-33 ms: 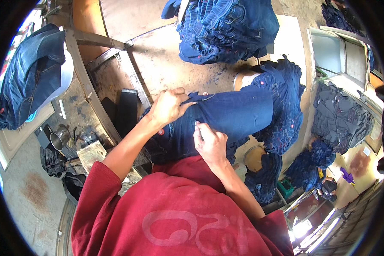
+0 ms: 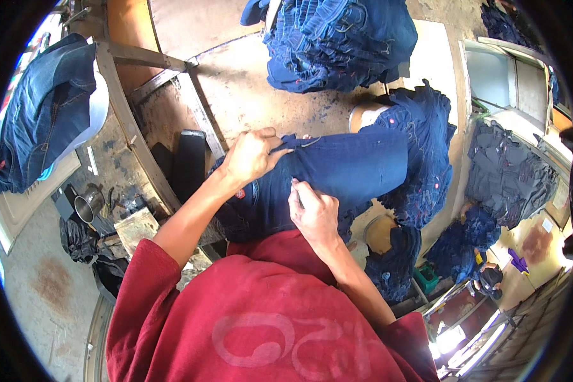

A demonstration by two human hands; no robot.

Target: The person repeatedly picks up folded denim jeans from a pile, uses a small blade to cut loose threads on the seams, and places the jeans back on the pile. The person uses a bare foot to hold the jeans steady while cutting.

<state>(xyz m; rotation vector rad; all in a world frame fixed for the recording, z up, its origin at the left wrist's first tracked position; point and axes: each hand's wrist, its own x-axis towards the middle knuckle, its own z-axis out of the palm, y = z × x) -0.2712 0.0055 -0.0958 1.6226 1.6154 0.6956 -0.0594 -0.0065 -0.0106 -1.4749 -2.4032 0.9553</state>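
Observation:
A pair of dark blue jeans lies stretched sideways in front of me, close to my body. My left hand is closed at its far edge, the denim pinched between thumb and fingers. Loose pale thread ends show just right of those fingertips. Nearer to me, my right hand is closed with its fingertips resting on the denim. A small greyish thing seems to sit in its fingers, but I cannot make out what it is. Below my left wrist, a round red tag shows on the garment.
A big heap of jeans lies at the far side. More denim is bunched at the right end of the garment. A dark pile lies farther right. Jeans hang at the left, above a metal mug. A wooden frame stands left.

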